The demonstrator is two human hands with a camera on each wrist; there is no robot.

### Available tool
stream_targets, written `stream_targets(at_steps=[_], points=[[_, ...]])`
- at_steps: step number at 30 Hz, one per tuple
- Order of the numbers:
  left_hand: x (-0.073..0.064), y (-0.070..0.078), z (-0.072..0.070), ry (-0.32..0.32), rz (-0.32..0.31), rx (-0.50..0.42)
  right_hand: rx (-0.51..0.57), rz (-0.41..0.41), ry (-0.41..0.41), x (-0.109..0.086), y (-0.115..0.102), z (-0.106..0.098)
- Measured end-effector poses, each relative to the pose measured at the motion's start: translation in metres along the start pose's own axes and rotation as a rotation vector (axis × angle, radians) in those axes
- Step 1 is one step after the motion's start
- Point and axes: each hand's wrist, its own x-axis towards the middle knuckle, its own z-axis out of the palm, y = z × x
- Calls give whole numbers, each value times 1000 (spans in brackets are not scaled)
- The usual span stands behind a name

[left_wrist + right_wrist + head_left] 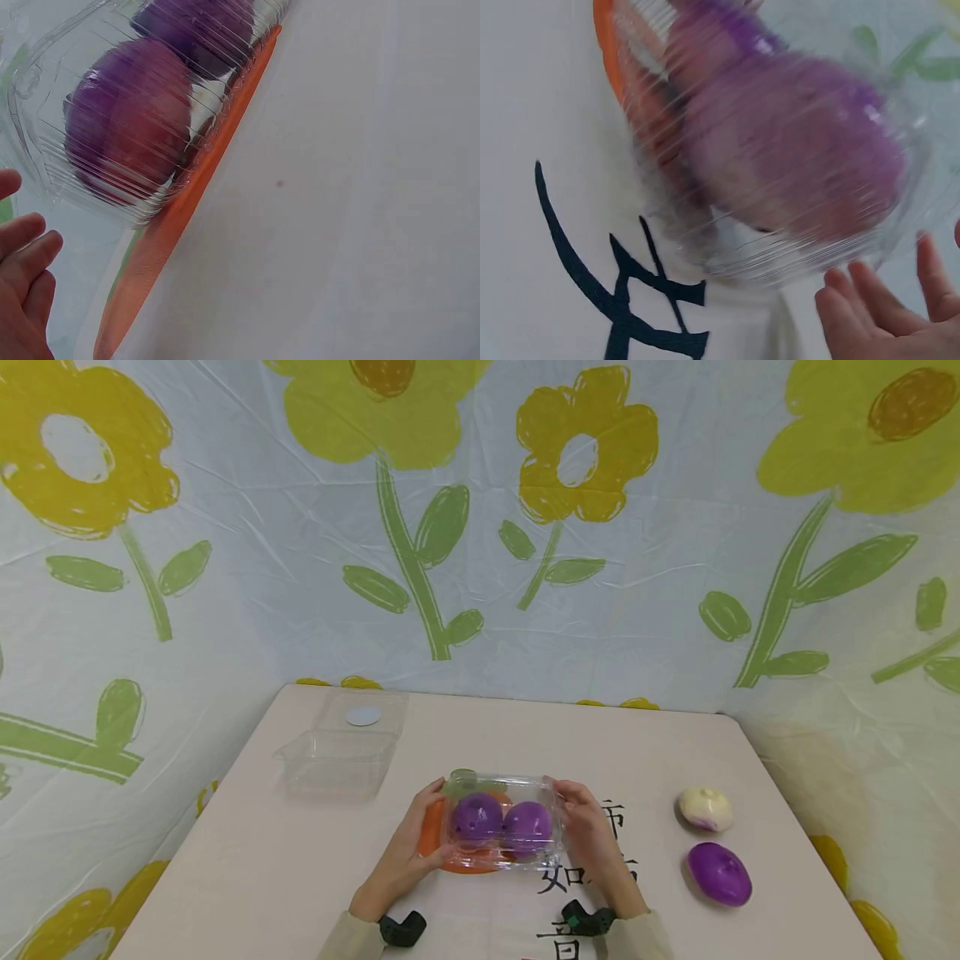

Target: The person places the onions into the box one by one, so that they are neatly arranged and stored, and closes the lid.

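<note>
A clear plastic clamshell box (501, 865) holds two glossy purple, onion-like balls, one left (477, 818) and one right (528, 828). Under it lies a flat orange plate (431, 828) with green at the far end. My left hand (408, 847) is at the box's left end, thumb at the near corner and fingers toward the far one. Its fingers (34, 259) look extended just beside the plastic in the left wrist view. At the opposite end is my right hand (588, 831), its straight fingers (870, 292) right at the box's edge.
An open clear plastic container (337, 768), its lid (382, 706) folded back, stands at the far left. To the right sit a white and purple bulb (705, 810) and a purple oval (718, 874). Black characters (555, 877) mark the pale table (247, 868).
</note>
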Motion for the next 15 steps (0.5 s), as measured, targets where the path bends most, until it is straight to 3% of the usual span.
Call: stream_targets(at_steps=[4, 7, 15], points=[[-1, 1, 0, -3, -11, -3, -180, 126, 100, -8, -12, 8], [-1, 0, 0, -4, -10, -4, -269, 182, 126, -15, -18, 14], [-1, 3, -1, 2, -7, -48, -305, 198, 115, -30, -22, 22]])
